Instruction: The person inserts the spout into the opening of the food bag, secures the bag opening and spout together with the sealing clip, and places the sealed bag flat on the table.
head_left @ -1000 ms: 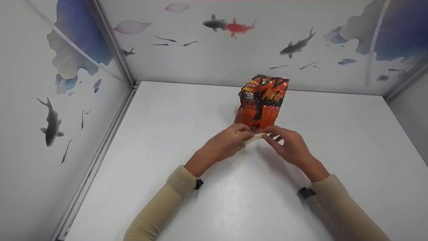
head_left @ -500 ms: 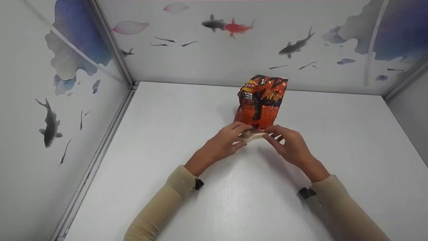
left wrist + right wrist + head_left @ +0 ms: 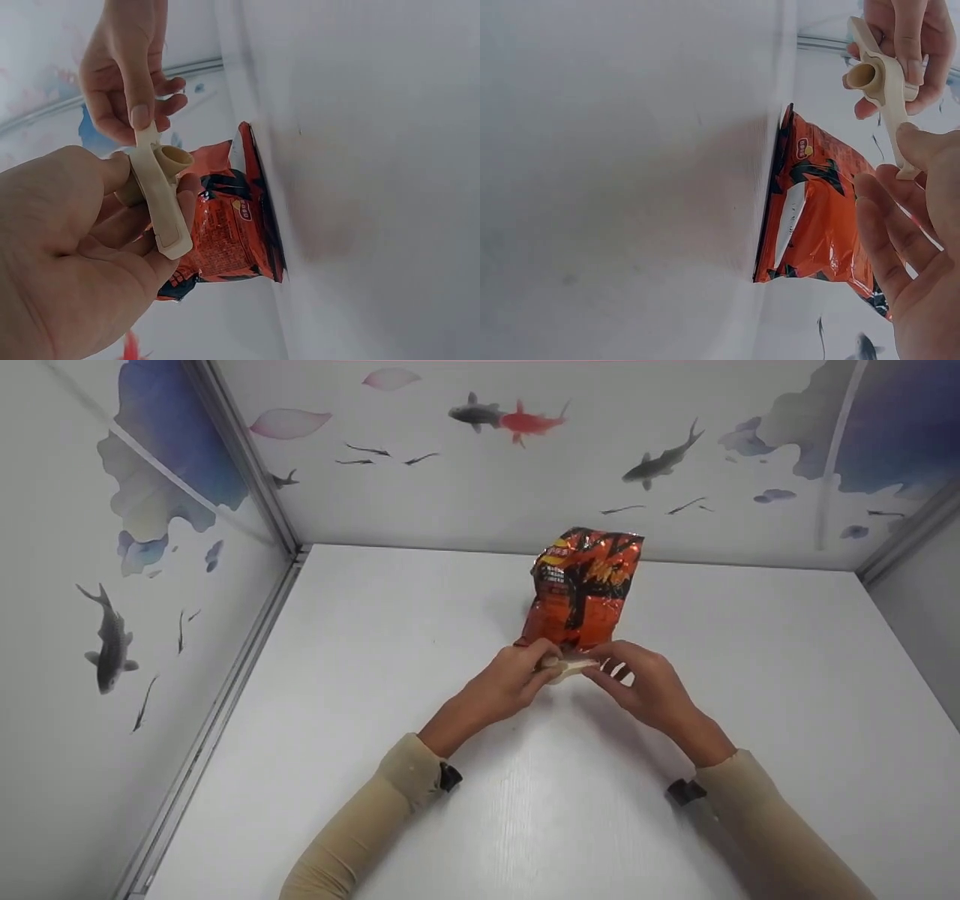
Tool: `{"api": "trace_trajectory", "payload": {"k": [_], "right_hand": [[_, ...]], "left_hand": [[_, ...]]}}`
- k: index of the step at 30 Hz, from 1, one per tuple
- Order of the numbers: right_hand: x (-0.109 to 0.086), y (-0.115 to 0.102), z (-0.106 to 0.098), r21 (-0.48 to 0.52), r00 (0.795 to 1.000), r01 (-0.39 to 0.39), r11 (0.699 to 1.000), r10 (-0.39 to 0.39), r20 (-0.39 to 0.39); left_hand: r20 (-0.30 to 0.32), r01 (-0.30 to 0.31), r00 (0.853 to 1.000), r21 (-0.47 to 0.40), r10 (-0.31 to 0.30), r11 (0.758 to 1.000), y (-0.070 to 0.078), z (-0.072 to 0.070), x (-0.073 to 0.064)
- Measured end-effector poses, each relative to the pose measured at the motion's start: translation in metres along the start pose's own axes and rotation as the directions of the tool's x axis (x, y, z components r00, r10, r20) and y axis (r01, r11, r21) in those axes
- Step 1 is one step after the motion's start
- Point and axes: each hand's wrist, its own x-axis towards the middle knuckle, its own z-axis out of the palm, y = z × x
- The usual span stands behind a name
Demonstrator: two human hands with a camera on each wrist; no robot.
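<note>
A cream plastic bag clip with a round pour spout (image 3: 154, 195) is held up off the table between both hands. My left hand (image 3: 510, 679) pinches it around the spout part, its thumb behind the bar in the left wrist view. My right hand (image 3: 649, 682) pinches the opposite end of the bar between thumb and index finger, the other fingers spread loosely. The spout's hollow mouth (image 3: 862, 75) shows in the right wrist view. Just beyond the hands is an orange and black snack bag (image 3: 585, 592), puffed up; its near end is partly hidden by the fingers.
The white tabletop (image 3: 517, 802) spreads around the hands. Behind the bag rises a white back wall (image 3: 420, 502) printed with fish, and a similar side wall (image 3: 52, 720) stands at the left. A metal rail (image 3: 225, 690) runs along the table's left edge.
The left thumb and fingers, spread apart half a second ago, have come together on the clip near its spout. The right hand keeps its pinch, and the bag stays in place.
</note>
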Motion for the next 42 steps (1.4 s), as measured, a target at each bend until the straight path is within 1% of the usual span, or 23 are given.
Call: {"api": "trace_trajectory", "payload": {"k": [5, 8, 13, 17, 23, 27, 35, 42], "right_hand": [[-0.002, -0.001, 0.002, -0.025, 1.0, 0.003, 1.0, -0.003, 0.004], [-0.002, -0.002, 0.004, -0.028, 1.0, 0.009, 1.0, -0.009, 0.004], [-0.001, -0.004, 0.005, -0.018, 1.0, 0.01, 1.0, -0.01, -0.011], [0.0, -0.006, 0.005, -0.015, 1.0, -0.011, 1.0, 0.01, -0.012], [0.0, -0.008, 0.005, -0.038, 0.999, -0.043, 0.998, 0.042, -0.016], [0.001, -0.009, 0.006, -0.054, 0.998, -0.065, 0.996, 0.065, -0.013], [0.0, -0.008, 0.006, -0.015, 0.997, -0.081, 0.997, 0.082, 0.005], [0.0, -0.005, 0.006, 0.001, 0.995, -0.096, 0.995, 0.096, 0.013]], "left_hand": [[-0.011, 0.022, 1.0, 0.025, -0.022, 0.999, 0.002, 0.001, -0.001], [-0.025, 0.026, 0.999, 0.04, -0.025, 0.999, 0.002, 0.003, -0.001], [-0.044, 0.038, 0.998, 0.038, -0.037, 0.999, 0.004, 0.004, -0.002], [-0.058, 0.048, 0.997, 0.031, -0.046, 0.998, 0.003, 0.005, -0.001], [-0.081, 0.039, 0.996, 0.025, -0.037, 0.999, 0.002, 0.007, 0.0], [-0.086, 0.055, 0.995, 0.028, -0.052, 0.998, 0.002, 0.008, 0.0], [-0.096, 0.071, 0.993, 0.025, -0.069, 0.997, 0.002, 0.009, 0.0], [-0.103, 0.065, 0.993, 0.026, -0.062, 0.998, -0.001, 0.011, 0.0]]}}
